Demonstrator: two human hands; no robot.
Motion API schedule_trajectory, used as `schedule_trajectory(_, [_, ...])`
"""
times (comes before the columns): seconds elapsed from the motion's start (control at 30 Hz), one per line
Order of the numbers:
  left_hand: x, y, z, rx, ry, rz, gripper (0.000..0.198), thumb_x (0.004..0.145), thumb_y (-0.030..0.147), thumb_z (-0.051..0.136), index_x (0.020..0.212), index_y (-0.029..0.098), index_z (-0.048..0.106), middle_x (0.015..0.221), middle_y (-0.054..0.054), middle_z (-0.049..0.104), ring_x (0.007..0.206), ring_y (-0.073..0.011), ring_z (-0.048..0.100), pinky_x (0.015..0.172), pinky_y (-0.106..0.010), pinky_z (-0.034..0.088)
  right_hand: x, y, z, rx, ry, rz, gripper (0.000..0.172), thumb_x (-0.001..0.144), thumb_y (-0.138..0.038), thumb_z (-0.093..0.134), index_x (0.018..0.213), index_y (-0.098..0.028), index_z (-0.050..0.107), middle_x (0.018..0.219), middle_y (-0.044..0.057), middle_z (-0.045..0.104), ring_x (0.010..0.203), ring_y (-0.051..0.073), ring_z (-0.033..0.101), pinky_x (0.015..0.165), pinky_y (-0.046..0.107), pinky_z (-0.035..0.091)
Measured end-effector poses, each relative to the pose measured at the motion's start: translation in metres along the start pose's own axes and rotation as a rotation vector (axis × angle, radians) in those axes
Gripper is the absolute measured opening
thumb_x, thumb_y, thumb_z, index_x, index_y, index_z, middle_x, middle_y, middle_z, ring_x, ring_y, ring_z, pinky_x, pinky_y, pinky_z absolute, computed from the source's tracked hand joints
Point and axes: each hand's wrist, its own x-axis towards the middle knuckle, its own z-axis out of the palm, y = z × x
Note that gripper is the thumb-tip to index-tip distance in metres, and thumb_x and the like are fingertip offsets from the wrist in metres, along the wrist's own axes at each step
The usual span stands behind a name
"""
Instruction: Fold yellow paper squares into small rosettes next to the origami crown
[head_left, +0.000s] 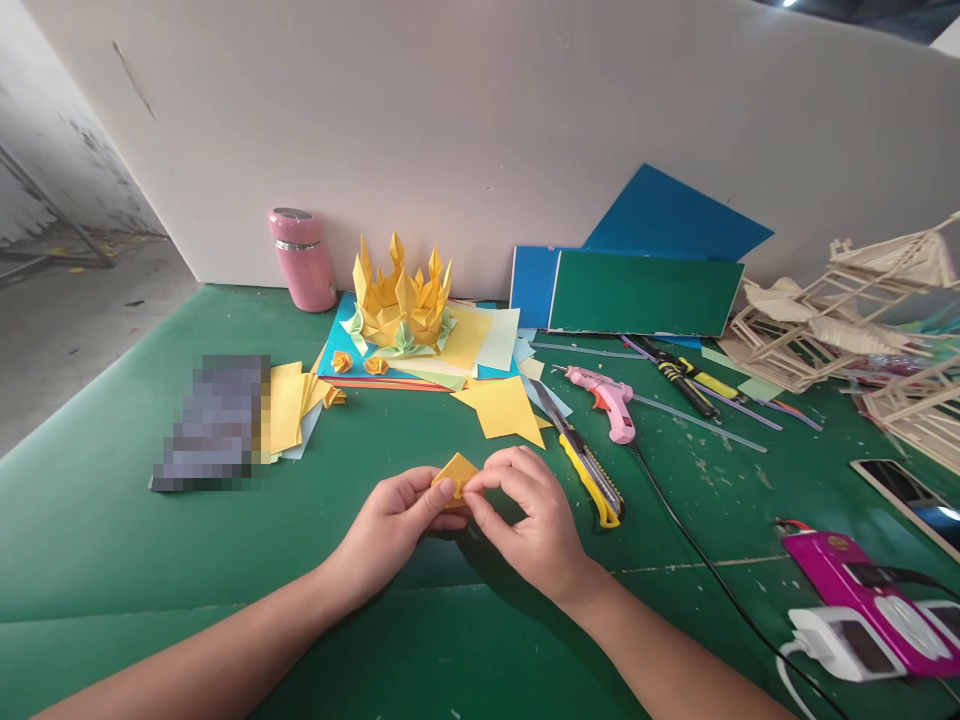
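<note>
Scuffed, flat green tabletop (pixel 90 530)
On it: pink pistol-shaped glue gun (pixel 619 408), long yellow-and-metal utility knife (pixel 587 478), upright pink cylindrical flask (pixel 306 272).

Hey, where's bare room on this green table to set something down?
Front left, between the blurred dark item and the left hand; also back left, between that item and the pink tumbler. Crowded: beyond the right hand, by the utility knife and glue gun, and around the paper crown.
</note>
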Motion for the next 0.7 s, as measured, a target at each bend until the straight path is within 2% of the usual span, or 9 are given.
schedule_trajectory(0.17, [-0.0015, 0.0015, 0.0022, -0.008, -0.009, 0.004, 0.035, 0.062, 0.047, 0.077, 0.070, 0.014, 0.068, 0.067, 0.001, 0.065, 0.066, -0.0130, 0.062, 0.074, -0.027, 0.054, 0.0004, -0.0004, 0.0004, 0.031, -0.010, 0.029, 0.012, 0.081, -0.012, 0.055, 0.073, -0.021, 0.057, 0.072, 0.002, 0.057, 0.072, 0.017, 0.056, 0.064, 0.030, 0.048])
schedule_trajectory(0.4, [-0.0010, 0.0008, 0.0011, 0.012, 0.030, 0.018, 0.034, 0.065, 0.048, 0.074, 0.069, 0.015, 0.068, 0.067, 0.001, 0.065, 0.063, -0.0129, 0.062, 0.070, -0.026, 0.054, -0.0004, -0.0007, -0.0016, 0.006, -0.059, -0.093, 0.015, 0.084, -0.011, 0.056, 0.086, -0.024, 0.064, 0.074, 0.002, 0.058, 0.071, 0.016, 0.055, 0.063, 0.030, 0.049])
schedule_trajectory(0.57, [-0.0013, 0.0013, 0.0035, 0.011, 0.020, 0.024, 0.036, 0.063, 0.049, 0.075, 0.067, 0.014, 0.067, 0.065, 0.001, 0.064, 0.063, -0.0133, 0.062, 0.070, -0.026, 0.054, -0.0008, -0.0013, -0.0005, 0.005, -0.048, -0.083, 0.012, 0.083, -0.012, 0.057, 0.082, -0.022, 0.064, 0.073, 0.002, 0.056, 0.070, 0.016, 0.054, 0.062, 0.029, 0.048])
schedule_trajectory(0.7, [-0.0029, 0.0025, 0.0065, 0.003, -0.007, 0.019, 0.037, 0.063, 0.050, 0.074, 0.066, 0.015, 0.066, 0.064, 0.002, 0.063, 0.064, -0.0140, 0.062, 0.072, -0.028, 0.055, -0.0009, -0.0011, 0.0005, 0.031, -0.051, -0.016, 0.013, 0.082, -0.013, 0.056, 0.074, -0.021, 0.060, 0.070, 0.001, 0.053, 0.069, 0.016, 0.054, 0.063, 0.029, 0.047])
